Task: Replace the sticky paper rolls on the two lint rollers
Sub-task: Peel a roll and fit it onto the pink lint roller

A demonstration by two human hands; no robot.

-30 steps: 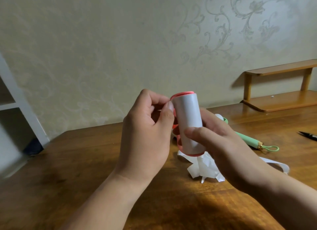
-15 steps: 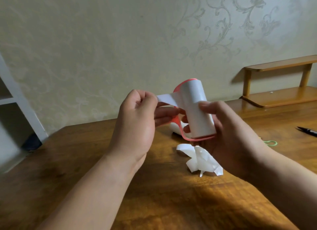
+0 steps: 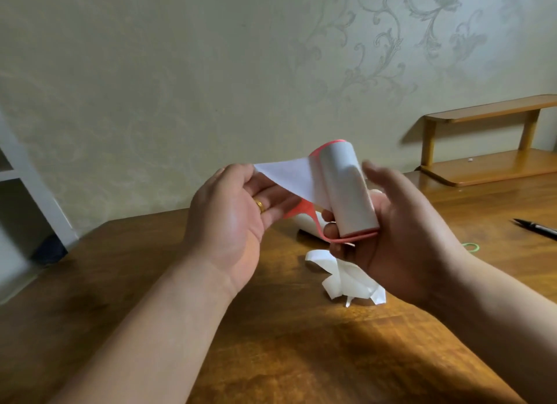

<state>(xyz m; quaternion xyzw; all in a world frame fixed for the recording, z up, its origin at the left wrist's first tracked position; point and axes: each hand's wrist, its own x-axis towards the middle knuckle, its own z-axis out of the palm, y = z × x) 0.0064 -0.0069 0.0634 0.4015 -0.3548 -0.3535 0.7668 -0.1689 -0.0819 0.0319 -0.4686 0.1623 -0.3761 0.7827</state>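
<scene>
A white sticky paper roll (image 3: pixel 346 189) sits on a pink lint roller frame (image 3: pixel 355 238), held upright above the table. My right hand (image 3: pixel 401 238) cradles the roll from the right and below. My left hand (image 3: pixel 238 216) pinches the corner of a white sheet (image 3: pixel 289 177) peeled off the roll and stretched to the left. A second white roll (image 3: pixel 307 223) lies on the table behind my hands, mostly hidden. Of the green lint roller only its loop (image 3: pixel 470 247) shows past my right wrist.
Crumpled white paper (image 3: pixel 343 283) lies on the wooden table (image 3: pixel 271 343) under my right hand. A black pen (image 3: pixel 536 229) rests at the right edge. A small wooden shelf (image 3: pixel 488 150) stands at the back right, and a white shelf unit (image 3: pixel 27 192) at the left.
My left hand has peeled a sheet off the roll and drawn it farther left, opening a wide triangle of paper. The roll has risen slightly and tilted.
</scene>
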